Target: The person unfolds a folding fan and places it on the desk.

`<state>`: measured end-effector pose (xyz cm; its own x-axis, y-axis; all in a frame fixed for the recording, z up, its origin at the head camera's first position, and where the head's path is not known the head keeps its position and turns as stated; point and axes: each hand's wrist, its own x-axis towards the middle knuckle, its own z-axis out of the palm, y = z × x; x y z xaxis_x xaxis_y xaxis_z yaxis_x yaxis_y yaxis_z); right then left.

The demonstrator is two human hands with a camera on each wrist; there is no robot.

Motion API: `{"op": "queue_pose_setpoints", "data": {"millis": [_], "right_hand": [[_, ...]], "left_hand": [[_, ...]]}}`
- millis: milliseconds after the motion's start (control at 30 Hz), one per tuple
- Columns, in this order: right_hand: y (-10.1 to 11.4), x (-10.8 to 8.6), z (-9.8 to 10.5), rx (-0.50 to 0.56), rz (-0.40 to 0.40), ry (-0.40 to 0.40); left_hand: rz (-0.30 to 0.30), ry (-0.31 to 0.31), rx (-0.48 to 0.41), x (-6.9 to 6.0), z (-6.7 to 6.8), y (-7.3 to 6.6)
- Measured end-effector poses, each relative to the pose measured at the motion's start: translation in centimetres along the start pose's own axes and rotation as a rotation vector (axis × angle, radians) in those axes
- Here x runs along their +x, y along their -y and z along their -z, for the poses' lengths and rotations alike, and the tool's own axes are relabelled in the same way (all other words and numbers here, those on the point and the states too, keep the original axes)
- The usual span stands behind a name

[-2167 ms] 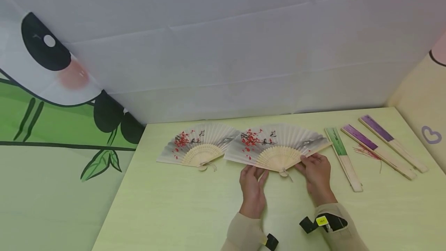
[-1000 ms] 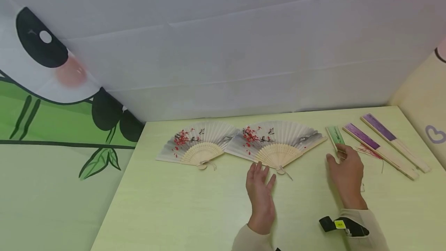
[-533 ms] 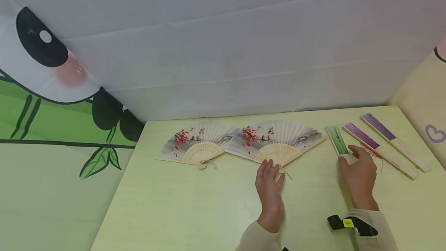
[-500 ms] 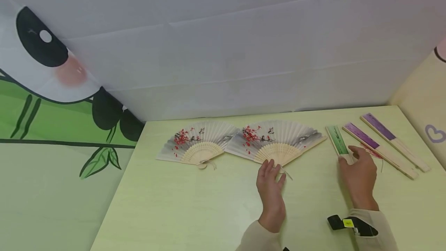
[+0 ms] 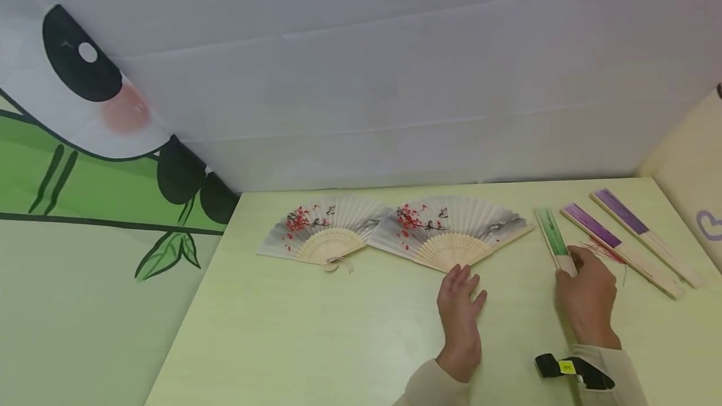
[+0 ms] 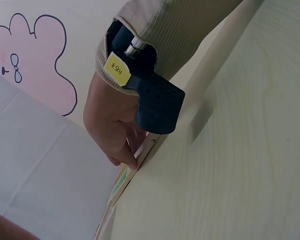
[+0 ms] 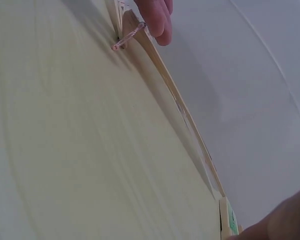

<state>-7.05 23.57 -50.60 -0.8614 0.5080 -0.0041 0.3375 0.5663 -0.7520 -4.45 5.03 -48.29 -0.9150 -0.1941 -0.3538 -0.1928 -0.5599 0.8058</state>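
My right hand (image 5: 588,296) is over the lower half of a closed green folding fan (image 5: 551,230), pinching its pale ribs between thumb and fingers. The left wrist view also has this right hand (image 6: 109,120) on the fan's edge. My left hand (image 5: 461,318) has relaxed fingers, held at the pivot end of a spread folding fan (image 5: 454,249) with red blossoms; whether it touches is unclear. A corded pivot (image 7: 132,30) shows under its fingertips in the right wrist view. Overlapped by that fan at the left lies a matching spread fan (image 5: 329,243).
Two closed purple folding fans, an inner one (image 5: 598,227) and an outer one (image 5: 626,212), lie slanted at the right, with a red tassel (image 5: 606,250) by the inner one. A pale wall (image 5: 395,111) rises behind the table (image 5: 310,331).
My right hand has left the spread fan's right edge, moved right to the green folding fan and slid down to its ribs. My left hand has shifted right along the spread fan to its pivot.
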Motion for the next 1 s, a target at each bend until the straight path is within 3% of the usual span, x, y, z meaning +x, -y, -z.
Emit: {"op": "queue_pose_setpoints", "data": {"millis": [233, 467, 767, 1000], "right_hand": [[0.3, 0.1, 0.4, -0.007, -0.053, 0.058], [0.1, 0.0, 0.7, -0.044, -0.046, 0.065], [0.3, -0.3, 1.0, -0.064, -0.092, 0.092], [1.1, -0.7, 1.2, -0.043, -0.097, 0.095]], "left_hand": [[0.030, 0.017, -0.001, -0.3, 0.0, 0.3], [0.087, 0.004, 0.018, -0.3, 0.0, 0.5], [0.039, 0.098, 0.050, -0.1, 0.4, 1.4], [0.056, 0.132, 0.139, 0.4, 0.2, 2.0]]}}
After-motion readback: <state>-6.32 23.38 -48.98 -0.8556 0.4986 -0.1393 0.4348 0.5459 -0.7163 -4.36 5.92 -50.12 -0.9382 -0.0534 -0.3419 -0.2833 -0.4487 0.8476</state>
